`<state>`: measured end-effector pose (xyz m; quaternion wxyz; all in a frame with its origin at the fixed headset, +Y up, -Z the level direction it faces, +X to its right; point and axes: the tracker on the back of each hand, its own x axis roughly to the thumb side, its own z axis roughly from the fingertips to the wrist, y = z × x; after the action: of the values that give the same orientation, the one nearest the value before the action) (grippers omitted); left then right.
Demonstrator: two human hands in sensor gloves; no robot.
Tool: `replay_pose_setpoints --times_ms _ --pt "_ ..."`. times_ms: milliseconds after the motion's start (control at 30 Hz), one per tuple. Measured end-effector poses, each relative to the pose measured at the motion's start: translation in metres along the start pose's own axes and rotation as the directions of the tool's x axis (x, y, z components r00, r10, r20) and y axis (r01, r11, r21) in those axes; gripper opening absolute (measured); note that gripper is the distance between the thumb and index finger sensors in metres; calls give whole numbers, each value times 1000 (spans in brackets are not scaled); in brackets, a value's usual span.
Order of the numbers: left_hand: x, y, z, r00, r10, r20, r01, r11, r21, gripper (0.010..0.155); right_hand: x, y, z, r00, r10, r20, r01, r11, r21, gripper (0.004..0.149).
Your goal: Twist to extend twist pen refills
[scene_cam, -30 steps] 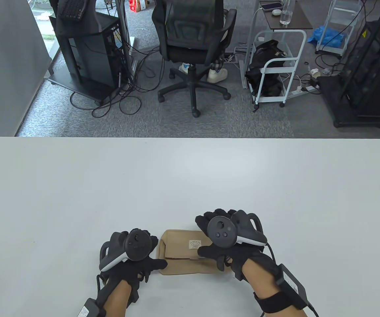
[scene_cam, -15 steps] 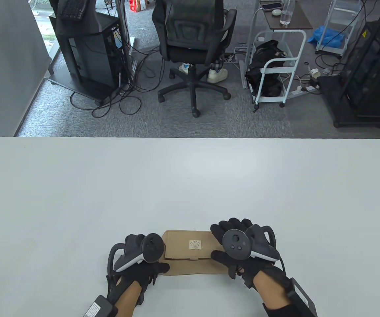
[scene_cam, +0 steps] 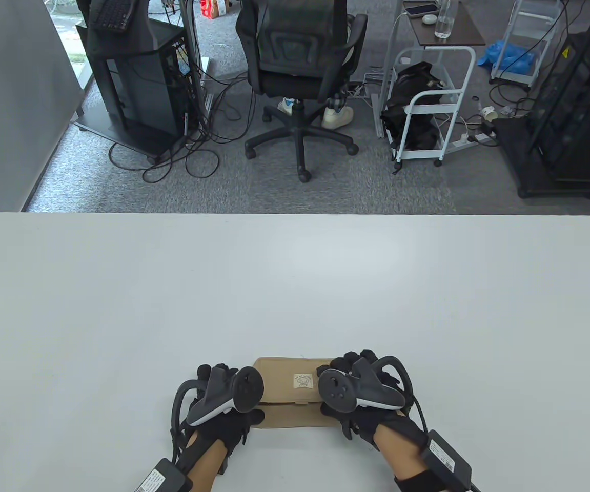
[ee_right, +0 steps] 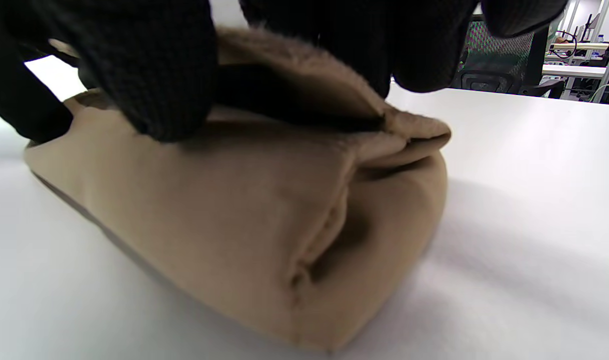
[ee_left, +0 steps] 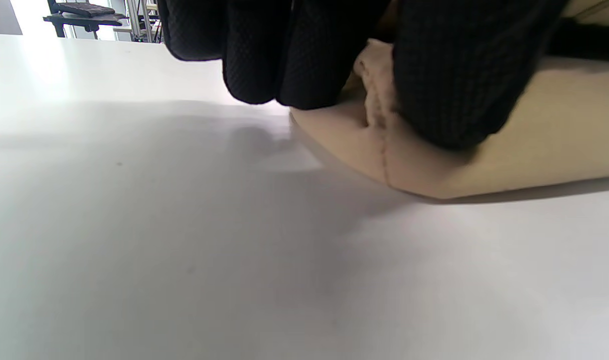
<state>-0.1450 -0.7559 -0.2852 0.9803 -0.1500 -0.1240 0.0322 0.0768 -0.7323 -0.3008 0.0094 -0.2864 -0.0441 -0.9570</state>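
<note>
A tan fabric pouch (scene_cam: 289, 394) with a small white label lies on the white table (scene_cam: 295, 287) near its front edge. My left hand (scene_cam: 225, 405) holds the pouch's left end; its fingers (ee_left: 449, 75) press on the fabric in the left wrist view. My right hand (scene_cam: 359, 392) grips the right end, with its thumb (ee_right: 149, 75) on the front and fingers over the flap of the pouch (ee_right: 264, 220). No pen or refill shows in any view.
Beyond the table's far edge stand an office chair (scene_cam: 300, 66), a computer tower on a stand (scene_cam: 136, 82) and a white cart (scene_cam: 428, 102). The rest of the tabletop is bare white surface.
The right hand moved left and nearer along the pouch and now covers its right end. The left hand shifted slightly right onto the left end. The pouch flap was pressed flat.
</note>
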Motion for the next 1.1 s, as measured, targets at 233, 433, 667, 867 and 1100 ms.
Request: replay_pose_setpoints --times_ms 233,433,667,867,1100 --pt "1 -1 -2 1000 3 -8 -3 1000 -6 76 -8 -10 -5 996 -92 -21 89 989 -120 47" --pt "4 -2 -1 999 2 -34 -3 1000 -19 76 -27 -28 -13 983 -169 -68 146 954 -261 43" --pt "6 -2 -3 999 -4 -33 3 1000 -25 76 -55 -46 -26 958 -194 -209 113 932 -346 48" --pt "5 -2 -3 999 -2 -33 1 1000 -26 76 -62 -45 -35 943 -211 -259 109 927 -359 44" --pt "4 6 -1 999 -49 -2 49 999 -10 77 -60 -48 -28 935 -253 -250 167 933 -319 44"
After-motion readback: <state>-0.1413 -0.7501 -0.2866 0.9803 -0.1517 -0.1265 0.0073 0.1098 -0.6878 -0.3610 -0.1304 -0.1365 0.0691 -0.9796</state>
